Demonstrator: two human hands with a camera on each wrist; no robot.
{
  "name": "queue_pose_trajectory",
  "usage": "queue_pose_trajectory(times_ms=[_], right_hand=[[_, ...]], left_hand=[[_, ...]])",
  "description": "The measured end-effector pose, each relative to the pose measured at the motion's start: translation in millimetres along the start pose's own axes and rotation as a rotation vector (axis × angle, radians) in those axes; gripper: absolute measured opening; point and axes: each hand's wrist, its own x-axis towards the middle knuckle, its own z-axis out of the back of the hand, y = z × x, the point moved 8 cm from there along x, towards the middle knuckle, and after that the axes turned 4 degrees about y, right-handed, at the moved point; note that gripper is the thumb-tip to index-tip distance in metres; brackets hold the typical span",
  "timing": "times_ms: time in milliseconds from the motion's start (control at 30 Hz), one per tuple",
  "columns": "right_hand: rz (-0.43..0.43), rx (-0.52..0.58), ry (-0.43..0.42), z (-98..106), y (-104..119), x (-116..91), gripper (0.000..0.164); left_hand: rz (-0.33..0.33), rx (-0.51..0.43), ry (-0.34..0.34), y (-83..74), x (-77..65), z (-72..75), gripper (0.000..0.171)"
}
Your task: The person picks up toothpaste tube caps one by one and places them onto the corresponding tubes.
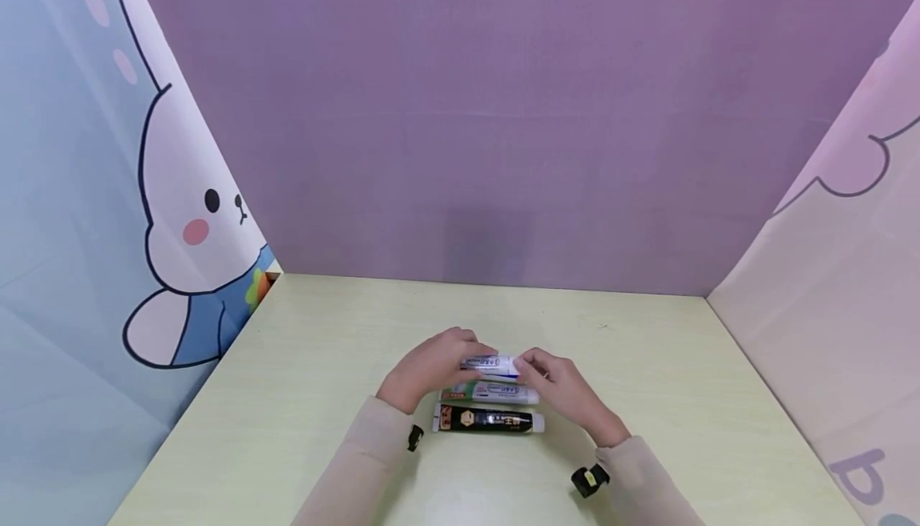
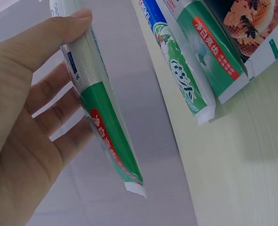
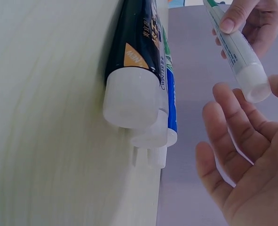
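Note:
A white and green toothpaste tube (image 2: 99, 101) is raised off the table. My left hand (image 1: 440, 360) pinches its body between thumb and fingers. At the other end, my right hand (image 1: 561, 382) has its thumb and forefinger at the white cap (image 3: 255, 84), its remaining fingers spread and loosely bent. Below the hands lie a black toothpaste tube (image 1: 489, 419) with a honeycomb picture, a white and green toothpaste tube (image 1: 503, 393) and a blue and green toothpaste tube (image 2: 178, 70). The blue one is mostly hidden in the head view.
The lying tubes are side by side on a pale wooden table (image 1: 345, 318), caps to the right. A purple cloth wall (image 1: 489, 111) stands behind the table's far edge. Printed cloths hang at the left (image 1: 65, 191) and right (image 1: 848, 310).

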Motion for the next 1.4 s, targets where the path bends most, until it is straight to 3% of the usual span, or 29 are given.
queue_pose_trajectory(times_ms=[400, 600, 700, 900, 1200, 1400], right_hand=[[-0.053, -0.012, 0.024, 0.5, 1.0, 0.5, 0.038], [-0.125, -0.063, -0.002, 0.4, -3.5, 1.1, 0.051], [-0.133, -0.069, -0.012, 1.5, -4.0, 0.1, 0.05], [-0.043, -0.041, -0.015, 3.1, 4.2, -1.6, 0.037], [0.148, -0.06, -0.068, 4.8, 19.2, -4.2, 0.035], [0.203, -0.063, -0.079, 4.3, 22.8, -4.8, 0.036]], left_hand=[[0.007, 0.013, 0.013, -3.6, 2.1, 0.3, 0.041], [0.014, 0.011, 0.013, -3.7, 0.7, 0.9, 0.041], [0.021, 0.01, 0.015, -3.1, 0.2, 0.9, 0.041], [0.022, 0.013, 0.014, -1.4, -0.7, 0.0, 0.042], [0.034, 0.024, 0.03, -1.7, -1.9, 1.4, 0.042], [0.025, 0.013, 0.025, -2.1, -2.2, 2.6, 0.041]])
